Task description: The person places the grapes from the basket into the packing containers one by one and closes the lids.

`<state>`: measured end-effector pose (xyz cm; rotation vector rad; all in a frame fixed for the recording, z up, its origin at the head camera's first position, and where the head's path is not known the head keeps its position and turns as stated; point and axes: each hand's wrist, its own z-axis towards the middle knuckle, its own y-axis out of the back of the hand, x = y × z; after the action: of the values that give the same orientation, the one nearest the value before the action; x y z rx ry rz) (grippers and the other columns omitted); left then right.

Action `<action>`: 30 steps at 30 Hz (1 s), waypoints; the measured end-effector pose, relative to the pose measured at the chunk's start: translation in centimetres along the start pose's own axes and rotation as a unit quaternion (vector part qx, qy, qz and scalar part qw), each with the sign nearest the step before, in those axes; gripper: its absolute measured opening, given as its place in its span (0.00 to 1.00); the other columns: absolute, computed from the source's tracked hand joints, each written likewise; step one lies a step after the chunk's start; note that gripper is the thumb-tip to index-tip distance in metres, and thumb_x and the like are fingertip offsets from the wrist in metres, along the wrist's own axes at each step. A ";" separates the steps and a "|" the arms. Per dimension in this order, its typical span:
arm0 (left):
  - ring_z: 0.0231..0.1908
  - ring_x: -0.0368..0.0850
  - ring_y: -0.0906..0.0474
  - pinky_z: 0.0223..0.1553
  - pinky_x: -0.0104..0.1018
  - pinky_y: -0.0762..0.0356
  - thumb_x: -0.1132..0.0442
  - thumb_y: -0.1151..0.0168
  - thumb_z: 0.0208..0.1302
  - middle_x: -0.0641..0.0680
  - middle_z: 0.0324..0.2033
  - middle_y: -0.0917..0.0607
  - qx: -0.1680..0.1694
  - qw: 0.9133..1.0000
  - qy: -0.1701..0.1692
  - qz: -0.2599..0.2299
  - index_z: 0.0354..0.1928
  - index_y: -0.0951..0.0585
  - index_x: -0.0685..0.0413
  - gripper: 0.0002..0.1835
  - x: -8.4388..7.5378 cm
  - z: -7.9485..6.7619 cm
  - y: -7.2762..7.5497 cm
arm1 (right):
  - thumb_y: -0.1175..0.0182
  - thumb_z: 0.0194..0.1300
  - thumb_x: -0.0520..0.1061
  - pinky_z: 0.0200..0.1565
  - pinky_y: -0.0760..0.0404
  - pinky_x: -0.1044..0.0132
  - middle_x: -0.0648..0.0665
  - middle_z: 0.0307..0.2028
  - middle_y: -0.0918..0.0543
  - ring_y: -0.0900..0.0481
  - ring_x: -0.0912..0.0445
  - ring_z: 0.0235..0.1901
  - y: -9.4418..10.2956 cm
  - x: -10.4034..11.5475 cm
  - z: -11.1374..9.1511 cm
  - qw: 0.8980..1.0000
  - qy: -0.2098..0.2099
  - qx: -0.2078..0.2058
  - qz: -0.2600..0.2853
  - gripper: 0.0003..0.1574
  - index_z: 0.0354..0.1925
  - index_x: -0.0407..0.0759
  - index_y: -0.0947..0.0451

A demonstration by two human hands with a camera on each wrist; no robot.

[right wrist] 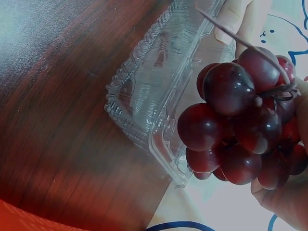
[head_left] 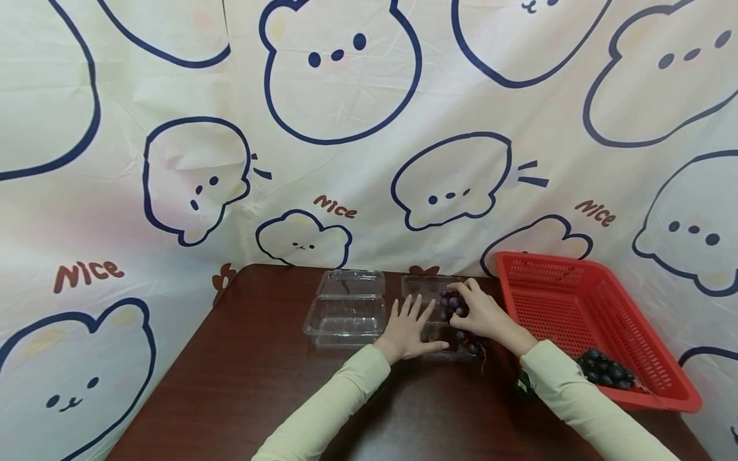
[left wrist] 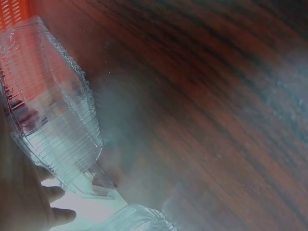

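My right hand (head_left: 481,312) grips a bunch of dark red grapes (right wrist: 236,127) by its side, above a clear plastic clamshell box (head_left: 429,330). A thin stem (right wrist: 240,41) sticks out of the bunch in the right wrist view. In the head view, lower grapes (head_left: 473,346) hang at the box's front right corner. My left hand (head_left: 406,333) lies at the left side of this box, fingers straight and spread. In the left wrist view, its fingers (left wrist: 62,216) show beside the box's ribbed wall (left wrist: 72,120).
A second clear clamshell box (head_left: 346,320) stands lid up to the left. On the right is a red plastic basket (head_left: 553,314) with a bunch of black grapes (head_left: 605,370) at its near end. A patterned cloth (head_left: 369,173) hangs behind the brown table (head_left: 242,371).
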<state>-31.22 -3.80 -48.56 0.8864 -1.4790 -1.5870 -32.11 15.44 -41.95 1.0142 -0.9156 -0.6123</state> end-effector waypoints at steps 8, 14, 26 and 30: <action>0.66 0.55 0.61 0.62 0.52 0.57 0.20 0.77 0.43 0.53 0.67 0.57 0.000 1.000 0.012 -0.012 0.67 0.66 0.37 0.50 0.1 0.0 -0.1 | 0.39 0.45 0.47 0.18 0.35 0.69 0.43 0.39 0.35 0.36 0.58 0.17 -0.3 0.3 0.5 1.000 0.014 0.005 -0.003 0.38 0.57 0.47 0.37; 0.66 0.54 0.61 0.63 0.52 0.58 0.20 0.77 0.43 0.53 0.67 0.58 0.004 1.000 0.015 -0.012 0.66 0.67 0.37 0.50 0.1 -0.2 -0.1 | 0.39 0.46 0.47 0.18 0.34 0.69 0.44 0.39 0.36 0.35 0.58 0.17 -0.7 0.5 0.6 1.000 0.011 0.013 0.004 0.38 0.57 0.47 0.37; 0.66 0.55 0.59 0.63 0.50 0.56 0.20 0.77 0.44 0.54 0.67 0.55 -0.010 1.000 0.009 -0.021 0.67 0.64 0.43 0.52 0.1 -0.4 -0.1 | 0.38 0.45 0.47 0.17 0.34 0.69 0.44 0.39 0.36 0.34 0.59 0.17 -0.9 0.3 0.8 1.000 0.022 0.005 0.002 0.38 0.57 0.46 0.36; 0.66 0.55 0.58 0.63 0.50 0.56 0.20 0.76 0.44 0.54 0.67 0.55 -0.017 0.999 0.009 -0.027 0.67 0.64 0.44 0.53 0.1 -0.3 -0.1 | 0.39 0.46 0.47 0.17 0.34 0.69 0.44 0.39 0.36 0.35 0.59 0.17 -1.0 0.2 0.9 1.000 0.022 0.005 0.001 0.38 0.57 0.47 0.37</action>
<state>-30.97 -4.03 -48.65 0.9255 -1.4220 -1.6336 -32.80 14.49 -42.55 1.0318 -0.8804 -0.5827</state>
